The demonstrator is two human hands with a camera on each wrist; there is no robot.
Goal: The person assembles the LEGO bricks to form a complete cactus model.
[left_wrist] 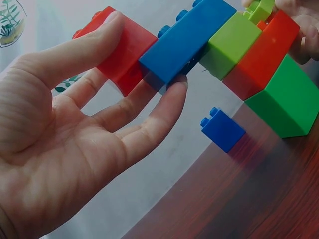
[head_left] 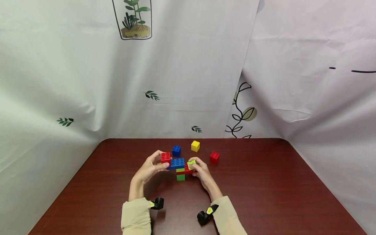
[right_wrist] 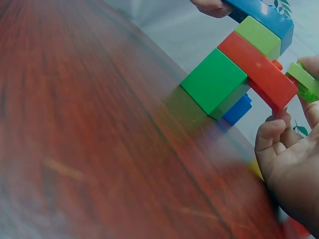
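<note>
A stacked brick build stands on the table: a green brick [right_wrist: 214,82] at the bottom, a long red brick [right_wrist: 258,69] over it, a lime brick [right_wrist: 257,38] above that, and a long blue brick [head_left: 177,164] across the top. My left hand [head_left: 150,169] grips a red brick [left_wrist: 128,50] at the blue brick's left end, thumb on its near face and fingertips beneath the blue brick. On the other side, my right hand [head_left: 202,172] pinches a small lime brick [right_wrist: 304,81] over the right end of the long red brick, with fingers curled below that end.
Behind the build lie a small blue brick [head_left: 176,150] and a yellow brick [head_left: 195,146]. Another red brick [head_left: 214,157] sits to the right. The dark wooden table [head_left: 264,195] ends at a printed white cloth [head_left: 188,65]. Each wrist wears a black camera.
</note>
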